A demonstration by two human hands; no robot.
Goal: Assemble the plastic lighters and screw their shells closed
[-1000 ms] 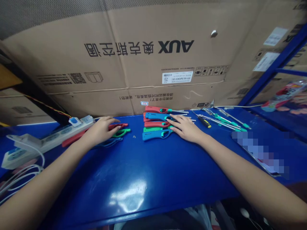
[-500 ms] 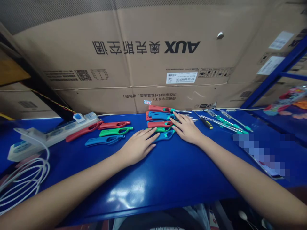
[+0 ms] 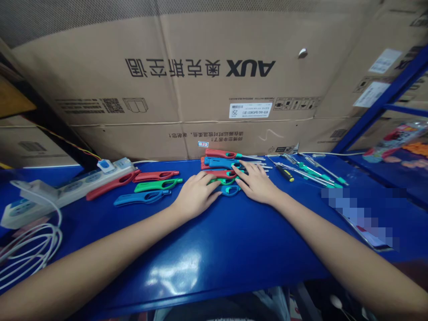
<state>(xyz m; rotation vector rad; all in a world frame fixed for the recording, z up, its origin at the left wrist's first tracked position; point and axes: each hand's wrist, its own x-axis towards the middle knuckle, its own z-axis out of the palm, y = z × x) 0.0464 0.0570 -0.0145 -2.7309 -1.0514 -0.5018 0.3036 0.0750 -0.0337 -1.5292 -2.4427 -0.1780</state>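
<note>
On the near side, both forearms reach over the blue tabletop (image 3: 234, 249) to a close-set group of long-barrelled utility lighters at the middle. The left hand (image 3: 193, 196) lies over their left ends, fingers close together and slightly bent; whether it grips or only presses cannot be told. The right hand (image 3: 259, 185) has its fingers spread over the trigger ends and barrels, and its grip is also unclear.

Under and between the hands, from near to far, are a blue lighter (image 3: 230, 191), a green lighter (image 3: 227, 181), a red lighter and, higher in the group, a second blue lighter (image 3: 219, 163). Light, even contact from both sides would probably keep them in line; fingertips are best kept off the teal triggers, and pressing down on the raised blue one could make it slide.

Left of the left hand lie loose handles without barrels: blue (image 3: 132, 198), green (image 3: 150, 185) and red; beyond them is a power strip (image 3: 78, 183). Right of the right hand is a black-and-yellow screwdriver (image 3: 286, 173). At the far edge of the group lies another red lighter (image 3: 220, 154), before the cardboard (image 3: 200, 102).
</note>
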